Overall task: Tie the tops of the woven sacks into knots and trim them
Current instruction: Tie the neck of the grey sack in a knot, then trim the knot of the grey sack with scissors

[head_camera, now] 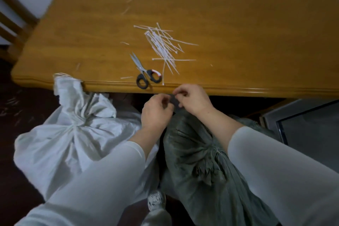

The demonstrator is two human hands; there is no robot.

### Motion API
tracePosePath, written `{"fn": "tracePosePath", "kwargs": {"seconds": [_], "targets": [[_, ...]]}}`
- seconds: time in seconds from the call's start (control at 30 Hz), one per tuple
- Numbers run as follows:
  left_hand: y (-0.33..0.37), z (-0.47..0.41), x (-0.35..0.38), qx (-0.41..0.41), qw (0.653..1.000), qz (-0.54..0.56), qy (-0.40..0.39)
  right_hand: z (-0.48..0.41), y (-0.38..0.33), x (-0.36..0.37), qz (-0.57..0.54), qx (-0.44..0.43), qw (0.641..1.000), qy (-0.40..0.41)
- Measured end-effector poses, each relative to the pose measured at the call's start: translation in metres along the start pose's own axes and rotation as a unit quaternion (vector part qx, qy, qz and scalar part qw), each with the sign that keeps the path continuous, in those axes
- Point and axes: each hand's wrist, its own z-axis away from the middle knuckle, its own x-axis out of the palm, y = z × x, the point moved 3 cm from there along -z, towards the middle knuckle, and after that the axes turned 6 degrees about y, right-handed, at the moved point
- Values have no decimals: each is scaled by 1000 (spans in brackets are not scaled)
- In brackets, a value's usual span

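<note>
Two tied sacks stand on the floor, contents hidden: white sack [64, 139] left, grey sack [198, 161] right. Above the grey one, left hand [156, 112] and right hand [192, 99] meet, fingers curled; what they pinch is unclear. Scissors [145, 73] and ties [163, 46] lie on the table [256, 33].

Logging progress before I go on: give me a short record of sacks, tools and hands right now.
white sack: neck gathered, top against the table edge
grey sack: neck gathered
scissors: on table, untouched
ties: loose pile beside scissors
left hand: fingers curled, contents unclear
right hand: same, close to left hand
</note>
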Motion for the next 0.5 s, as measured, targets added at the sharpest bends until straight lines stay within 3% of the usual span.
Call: {"fn": "tracePosePath", "kwargs": {"seconds": [0.17,0.37,0.5], "targets": [[-22,-43,-42,-55,995,13,80,-41,-60,15,117,-60,989,73],[-37,-74,-53,-71,995,22,60,-78,-83,37,291,-43,955,42],[-38,-81,-50,-89,994,60,36,-85,-87,45,342,-50,938,39]]}}
